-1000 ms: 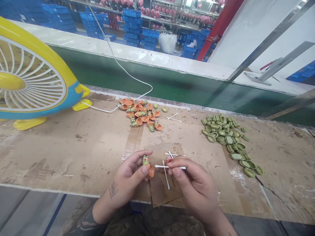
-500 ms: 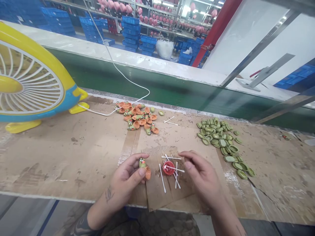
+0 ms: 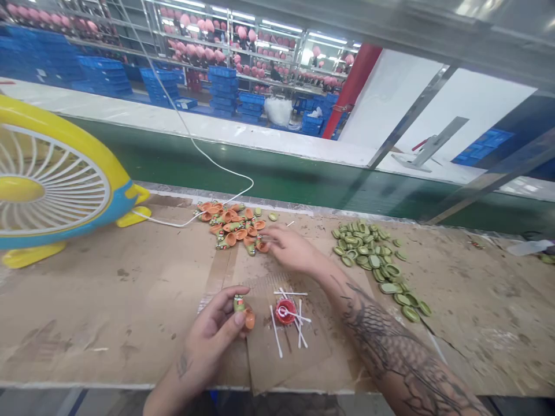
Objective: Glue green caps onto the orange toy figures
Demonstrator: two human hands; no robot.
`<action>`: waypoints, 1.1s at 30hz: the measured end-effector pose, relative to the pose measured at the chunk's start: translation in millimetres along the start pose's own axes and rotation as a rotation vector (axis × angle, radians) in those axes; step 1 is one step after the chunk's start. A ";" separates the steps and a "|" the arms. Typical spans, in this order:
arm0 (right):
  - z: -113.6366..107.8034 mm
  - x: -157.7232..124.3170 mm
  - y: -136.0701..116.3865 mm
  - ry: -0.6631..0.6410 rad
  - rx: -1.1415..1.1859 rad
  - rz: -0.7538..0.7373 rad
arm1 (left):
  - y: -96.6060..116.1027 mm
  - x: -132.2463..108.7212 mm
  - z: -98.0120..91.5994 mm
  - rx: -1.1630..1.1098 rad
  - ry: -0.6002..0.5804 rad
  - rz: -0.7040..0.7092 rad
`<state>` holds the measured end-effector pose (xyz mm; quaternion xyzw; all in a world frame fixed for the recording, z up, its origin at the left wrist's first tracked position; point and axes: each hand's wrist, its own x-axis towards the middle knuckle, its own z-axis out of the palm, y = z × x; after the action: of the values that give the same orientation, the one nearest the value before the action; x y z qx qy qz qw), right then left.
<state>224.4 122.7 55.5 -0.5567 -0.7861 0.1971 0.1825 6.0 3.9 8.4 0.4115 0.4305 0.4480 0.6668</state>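
My left hand [image 3: 219, 320] is closed on a small figurine [image 3: 239, 305] with a green body, red and white details and an orange hollow end. My right hand [image 3: 288, 247] stretches to the near right edge of a pile of similar figurines [image 3: 229, 216]. Its fingertips are at the nearest orange piece [image 3: 261, 246]; whether they touch it I cannot tell. Between my forearms stands a small red pot [image 3: 285, 312] with a cotton swab [image 3: 299, 316] resting across it. More cotton swabs [image 3: 276, 332] lie around the pot on a cardboard sheet [image 3: 269, 370].
Many green oval pieces [image 3: 375, 262] are heaped to the right. At the left stands a yellow and blue fan [image 3: 99, 190], its white cable [image 3: 208, 144] crossing behind the figurines. A green raised ledge [image 3: 277, 188] runs along the back, with blue crates [image 3: 223, 89] beyond.
My right hand has moved from beside the red pot forward and left to the figurine pile. My left hand still holds its figurine. The camera view has shifted, so the bench sits lower.
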 end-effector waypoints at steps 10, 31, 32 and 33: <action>-33.7 -25.1 34.5 0.070 -0.375 0.309 | 5.6 -2.0 5.9 0.053 0.086 -0.041; -0.1 5.1 4.5 -0.112 -0.274 -0.157 | -11.3 5.7 -12.3 0.072 -0.087 0.001; -0.2 7.9 1.5 -0.108 -0.296 -0.149 | -10.4 5.1 -11.7 0.062 -0.062 0.002; -2.5 8.1 0.7 -0.093 -0.326 -0.117 | -9.5 4.2 -10.8 0.050 -0.035 0.003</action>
<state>223.7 130.8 57.9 -0.5226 -0.8462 0.0817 0.0641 -0.9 7.3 -4.4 0.4364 0.4293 0.4308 0.6631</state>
